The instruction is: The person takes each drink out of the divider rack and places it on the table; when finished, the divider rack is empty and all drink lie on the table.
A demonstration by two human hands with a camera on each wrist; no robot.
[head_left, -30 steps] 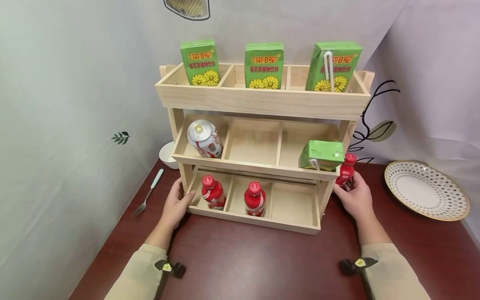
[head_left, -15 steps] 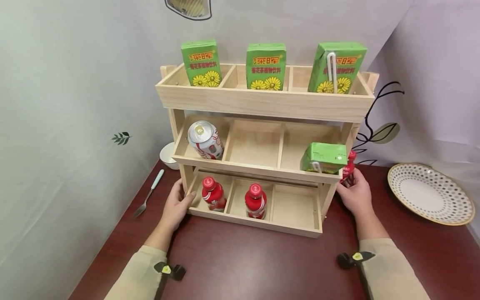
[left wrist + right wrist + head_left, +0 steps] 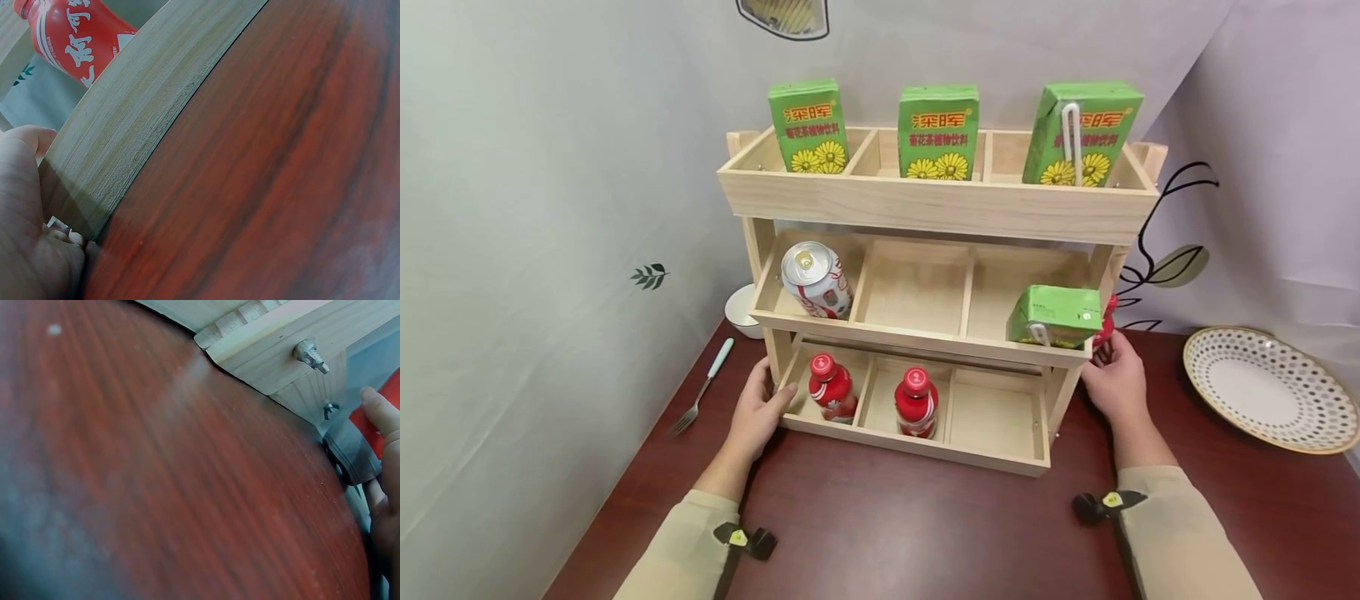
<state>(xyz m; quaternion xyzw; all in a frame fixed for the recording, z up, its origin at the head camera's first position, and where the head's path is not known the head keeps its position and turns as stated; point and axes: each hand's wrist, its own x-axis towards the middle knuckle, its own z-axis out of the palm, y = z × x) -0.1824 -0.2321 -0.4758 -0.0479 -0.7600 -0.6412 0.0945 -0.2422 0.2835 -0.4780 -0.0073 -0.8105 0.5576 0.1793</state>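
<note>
A three-tier wooden rack (image 3: 880,450) stands on the dark red table. My left hand (image 3: 758,412) grips its lower left corner, the thumb over the bottom tray's edge; the left wrist view shows the thumb (image 3: 34,136) there. At the rack's right side my right hand (image 3: 1118,379) holds a red drink bottle (image 3: 1107,327), partly hidden behind the rack's upright. The right wrist view shows the bottle's dark base (image 3: 350,450) close to the tabletop, tilted in that view. Two more red bottles, one left (image 3: 832,390) and one middle (image 3: 916,405), stand in the bottom tray.
Three green drink cartons (image 3: 938,133) stand in the top tier. A can (image 3: 817,282) stands in the middle tier's left compartment, a tilted green carton (image 3: 1054,317) in its right one. A fork (image 3: 703,385) and bowl (image 3: 743,312) lie left, a dotted plate (image 3: 1270,387) right.
My right hand has moved farther back along the rack's side with the bottle, and more of the bottle is now hidden. The left hand keeps its hold on the corner. The head view has shifted slightly.
</note>
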